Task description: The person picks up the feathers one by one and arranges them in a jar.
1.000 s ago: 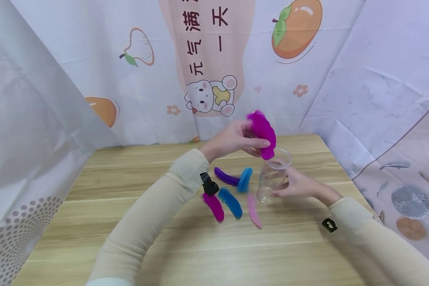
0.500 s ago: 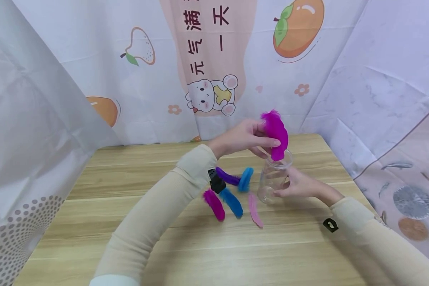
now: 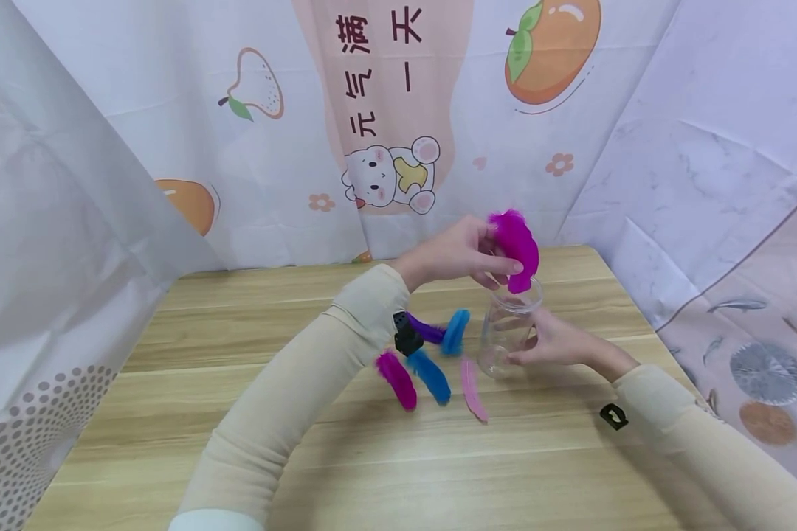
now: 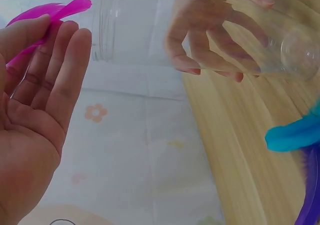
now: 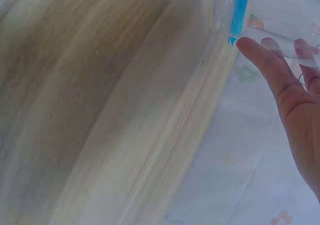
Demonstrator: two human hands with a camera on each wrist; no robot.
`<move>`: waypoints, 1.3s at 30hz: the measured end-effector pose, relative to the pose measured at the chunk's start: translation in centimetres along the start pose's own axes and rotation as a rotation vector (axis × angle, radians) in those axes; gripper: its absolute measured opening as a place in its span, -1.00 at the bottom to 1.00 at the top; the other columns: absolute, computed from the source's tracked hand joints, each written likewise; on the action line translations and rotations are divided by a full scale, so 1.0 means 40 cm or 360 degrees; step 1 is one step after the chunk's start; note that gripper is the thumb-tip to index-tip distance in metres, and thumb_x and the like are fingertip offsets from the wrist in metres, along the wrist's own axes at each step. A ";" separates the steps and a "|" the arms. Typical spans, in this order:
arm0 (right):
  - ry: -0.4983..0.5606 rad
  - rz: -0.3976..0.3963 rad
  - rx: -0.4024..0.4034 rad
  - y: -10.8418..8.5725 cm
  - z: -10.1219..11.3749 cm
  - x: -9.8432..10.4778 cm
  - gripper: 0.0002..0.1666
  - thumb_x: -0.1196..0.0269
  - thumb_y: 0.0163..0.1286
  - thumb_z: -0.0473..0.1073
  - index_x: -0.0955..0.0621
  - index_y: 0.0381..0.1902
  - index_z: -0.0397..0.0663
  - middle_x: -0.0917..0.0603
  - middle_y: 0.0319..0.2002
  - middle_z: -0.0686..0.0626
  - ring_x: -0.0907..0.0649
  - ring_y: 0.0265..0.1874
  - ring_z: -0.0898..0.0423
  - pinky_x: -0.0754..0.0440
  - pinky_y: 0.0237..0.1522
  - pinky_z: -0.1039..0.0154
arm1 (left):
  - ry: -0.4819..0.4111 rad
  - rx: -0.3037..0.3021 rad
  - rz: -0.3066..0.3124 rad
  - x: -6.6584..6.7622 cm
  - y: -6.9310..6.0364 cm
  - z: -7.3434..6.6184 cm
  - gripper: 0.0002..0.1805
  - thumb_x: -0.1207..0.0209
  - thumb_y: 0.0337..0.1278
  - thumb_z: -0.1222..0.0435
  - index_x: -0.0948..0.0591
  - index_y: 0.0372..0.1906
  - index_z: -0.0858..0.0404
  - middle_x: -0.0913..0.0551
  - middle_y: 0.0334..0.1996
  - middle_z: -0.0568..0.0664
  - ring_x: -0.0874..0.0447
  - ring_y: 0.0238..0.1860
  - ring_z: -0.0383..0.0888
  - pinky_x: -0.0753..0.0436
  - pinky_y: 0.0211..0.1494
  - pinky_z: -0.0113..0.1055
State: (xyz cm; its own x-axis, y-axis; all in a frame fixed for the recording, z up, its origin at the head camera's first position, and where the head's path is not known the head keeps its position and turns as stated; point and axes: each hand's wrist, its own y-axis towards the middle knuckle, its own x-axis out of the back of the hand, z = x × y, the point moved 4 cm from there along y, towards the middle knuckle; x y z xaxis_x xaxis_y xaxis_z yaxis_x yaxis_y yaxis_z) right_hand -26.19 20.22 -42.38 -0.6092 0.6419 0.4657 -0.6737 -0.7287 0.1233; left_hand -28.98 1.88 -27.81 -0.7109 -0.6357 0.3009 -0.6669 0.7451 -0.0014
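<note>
My left hand point(image 3: 461, 254) pinches a magenta feather point(image 3: 519, 249) between thumb and fingers, its lower end right at the mouth of a clear plastic cup point(image 3: 494, 339). In the left wrist view that feather point(image 4: 75, 6) points towards the rim of the cup point(image 4: 135, 30). My right hand point(image 3: 558, 341) grips the cup low on its right side; the cup stands on the table, slightly tilted in view. Left of it lie a pink feather point(image 3: 471, 389), a blue feather point(image 3: 455, 333), a second blue feather point(image 3: 432, 378), a purple feather point(image 3: 428, 330) and another magenta feather point(image 3: 398, 382).
The wooden table point(image 3: 398, 472) ends at a printed curtain point(image 3: 259, 177) behind it. More cloth hangs at the left and right. A dark wrist mount point(image 3: 407, 335) on the left sleeve partly covers the purple and blue feathers.
My left hand has carried the magenta feather to the right, from the cup's left side to over its mouth. My right hand and the cup have stayed in place.
</note>
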 end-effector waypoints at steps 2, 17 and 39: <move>-0.0001 0.0000 -0.0008 -0.001 -0.002 0.001 0.08 -0.52 0.15 -0.35 -0.14 0.49 -0.15 -0.43 0.33 -0.28 -0.52 0.23 -0.39 -0.75 -0.13 -0.03 | 0.0068 -0.0023 0.0014 -0.002 0.000 -0.002 -0.71 -0.33 0.28 0.38 -0.65 0.04 0.43 -0.77 -0.24 0.14 -0.77 -0.23 0.06 -0.78 -0.15 -0.08; 0.0024 -0.0001 -0.0034 -0.001 -0.002 0.000 0.06 -0.52 0.15 -0.35 -0.16 0.47 -0.12 -0.42 0.33 -0.30 -0.49 0.24 -0.42 -0.76 -0.12 -0.01 | 0.0286 -0.0099 0.0024 -0.001 -0.008 -0.004 -0.76 -0.34 0.29 0.29 -0.71 -0.04 0.35 -0.78 -0.30 0.04 -0.71 -0.17 0.14 -0.77 -0.24 -0.16; 0.0004 -0.0009 -0.0032 -0.003 -0.001 -0.004 0.08 -0.53 0.14 -0.35 -0.14 0.48 -0.12 -0.43 0.32 -0.28 -0.50 0.23 -0.40 -0.75 -0.10 0.00 | 0.0353 -0.0211 0.0018 -0.011 -0.004 0.012 -0.75 -0.35 0.27 0.32 -0.74 -0.03 0.37 -0.80 -0.18 -0.01 -0.71 -0.04 -0.16 -0.65 0.07 -0.34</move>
State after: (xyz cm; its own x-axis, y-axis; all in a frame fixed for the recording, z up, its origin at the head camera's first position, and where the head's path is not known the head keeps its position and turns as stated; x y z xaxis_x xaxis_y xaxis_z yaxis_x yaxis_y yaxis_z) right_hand -26.05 20.21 -42.49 -0.6065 0.6466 0.4627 -0.6853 -0.7202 0.1082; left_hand -28.68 1.95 -28.40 -0.6418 -0.5784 0.5035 -0.6139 0.7810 0.1146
